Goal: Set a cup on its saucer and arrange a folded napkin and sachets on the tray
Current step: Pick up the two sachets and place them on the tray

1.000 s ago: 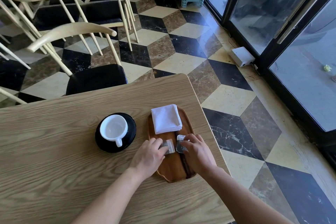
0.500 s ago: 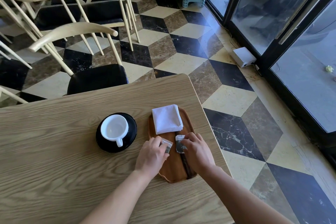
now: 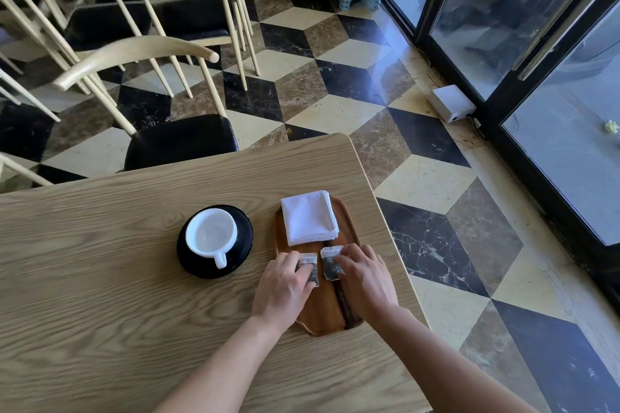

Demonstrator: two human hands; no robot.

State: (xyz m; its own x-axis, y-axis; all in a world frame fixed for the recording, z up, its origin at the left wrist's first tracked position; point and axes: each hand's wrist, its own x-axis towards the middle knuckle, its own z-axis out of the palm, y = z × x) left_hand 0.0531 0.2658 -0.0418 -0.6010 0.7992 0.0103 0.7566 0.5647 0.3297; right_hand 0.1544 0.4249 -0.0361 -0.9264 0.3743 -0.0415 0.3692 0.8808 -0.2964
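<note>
Since a second ago, you've laid both sachets flat on the tray (image 3: 349, 228), side by side just below the napkin (image 3: 308, 216). Your left hand (image 3: 285, 288) presses the left sachet (image 3: 310, 266), fingers flat; your right hand (image 3: 367, 278) pins the right sachet (image 3: 330, 261). The cup (image 3: 211, 233) sits on its saucer (image 3: 243, 228) on the worktop (image 3: 100, 261).
</note>
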